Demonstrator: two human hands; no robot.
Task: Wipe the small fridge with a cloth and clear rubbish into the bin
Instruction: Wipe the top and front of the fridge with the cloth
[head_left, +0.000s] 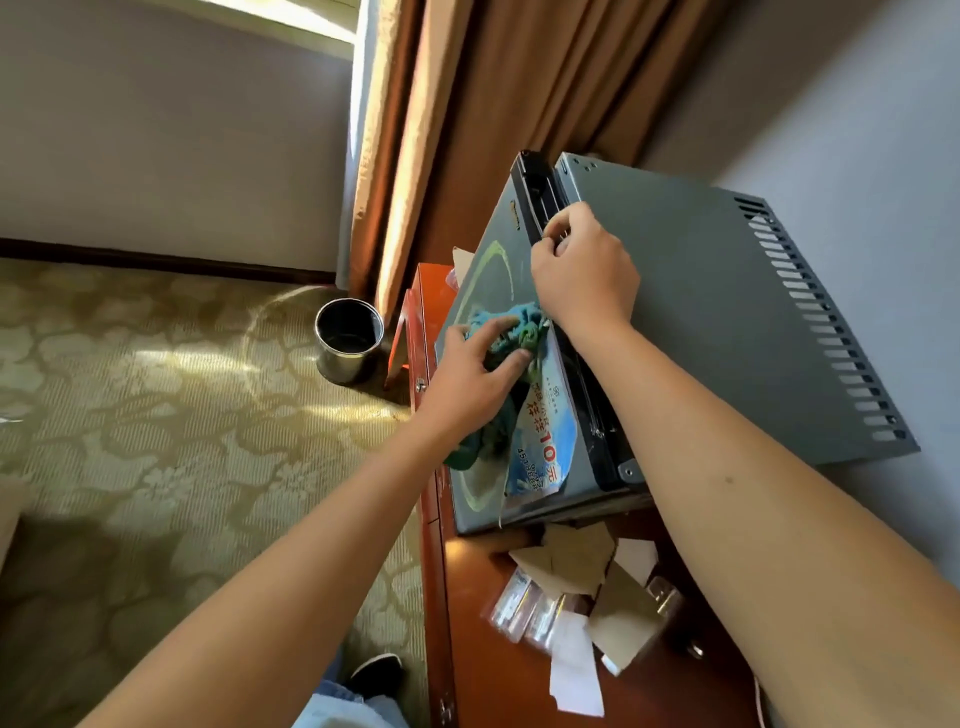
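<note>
Here, left hand (470, 374) grips cloth (511, 332) | right hand (582, 265) pinches fridge (701, 291) door-edge | sticker (543, 441) "10"

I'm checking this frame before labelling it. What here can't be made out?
Head view only:
- Fridge interior: hidden by its door.
- Right hand fingertips: curled at the door's top edge, so what they grip is unclear.
- Bin contents: too dark inside.
- Sticker small print: blurred, partly under the cloth held by the left hand.
- Scraps on the cabinet: wrappers' labels unreadable.
</note>
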